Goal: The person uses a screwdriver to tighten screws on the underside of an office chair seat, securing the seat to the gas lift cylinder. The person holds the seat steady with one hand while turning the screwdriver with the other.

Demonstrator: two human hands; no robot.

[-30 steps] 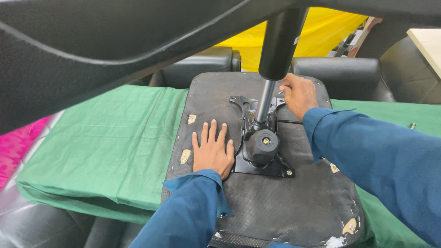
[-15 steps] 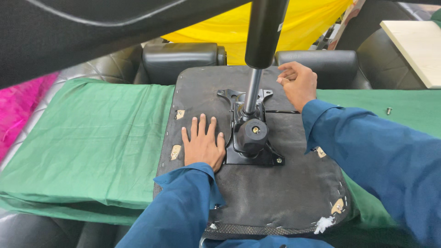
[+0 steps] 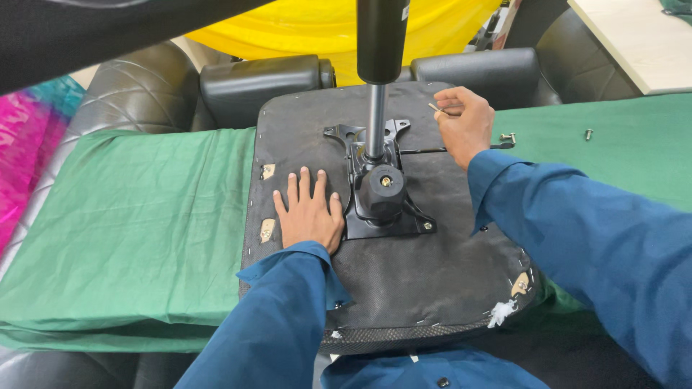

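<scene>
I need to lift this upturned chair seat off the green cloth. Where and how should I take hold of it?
Probably by the gas lift column: it stands upright from the black metal mounting plate at the seat's middle. Wrap the fingers round the thin shaft from the right, since the left hand lies flat beside the plate.

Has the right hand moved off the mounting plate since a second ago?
Yes. The right hand has lifted from beside the gas cylinder and shifted right, away from the black mounting plate, now pinching a small bolt in its fingers.

Light: bright, even, from overhead as I see it.
Shadows: soft, faint.
Glare: mild sheen on black cylinder (image 3: pixel 380 36).
Focus: centre sharp; top-left edge blurred.
</scene>
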